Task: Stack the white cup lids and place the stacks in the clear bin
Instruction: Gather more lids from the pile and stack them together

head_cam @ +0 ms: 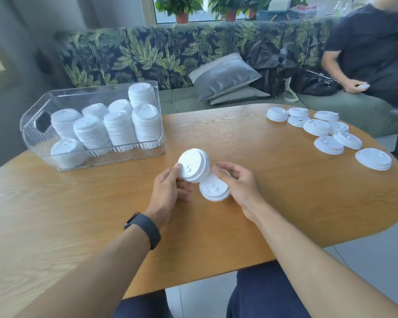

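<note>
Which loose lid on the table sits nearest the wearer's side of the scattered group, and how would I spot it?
Start at the wooden table and go to its far right end, where loose white lids lie scattered. The one you want is the lone lid at the near right end of that group. Unlike the others, which crowd or overlap, it lies by itself near the table's edge.

White lids (329, 131), clear bin (92, 157), wood-grain table (285, 191), green leaf-print sofa (147, 51), black wristband (145, 228).
</note>
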A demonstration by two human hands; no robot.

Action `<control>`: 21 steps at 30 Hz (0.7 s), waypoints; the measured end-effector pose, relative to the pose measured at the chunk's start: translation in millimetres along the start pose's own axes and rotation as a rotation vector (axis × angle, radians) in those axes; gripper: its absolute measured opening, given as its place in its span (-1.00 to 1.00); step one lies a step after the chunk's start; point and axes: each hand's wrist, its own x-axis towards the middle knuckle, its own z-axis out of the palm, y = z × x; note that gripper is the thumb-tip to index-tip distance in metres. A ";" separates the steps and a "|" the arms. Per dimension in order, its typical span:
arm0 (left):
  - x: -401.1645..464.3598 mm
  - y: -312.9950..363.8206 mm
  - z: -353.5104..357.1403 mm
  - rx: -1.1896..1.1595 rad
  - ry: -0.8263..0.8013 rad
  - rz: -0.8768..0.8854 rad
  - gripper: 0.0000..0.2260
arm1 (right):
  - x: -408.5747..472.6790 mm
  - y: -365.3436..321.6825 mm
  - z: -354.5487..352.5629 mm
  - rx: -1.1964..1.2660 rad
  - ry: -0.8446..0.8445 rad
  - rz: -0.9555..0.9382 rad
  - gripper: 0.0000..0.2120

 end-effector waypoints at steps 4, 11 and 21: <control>-9.7 -1.0 -20.2 -0.080 0.037 0.012 -0.73 | -0.7 -0.5 17.7 0.050 0.005 0.044 -0.84; -22.6 -8.7 -7.5 -0.003 0.060 0.095 -0.75 | -0.5 0.5 15.4 0.100 -0.021 0.110 -0.80; -24.7 -15.5 -7.5 0.110 0.070 0.141 -0.77 | -1.4 2.4 9.1 0.390 0.024 0.160 -0.83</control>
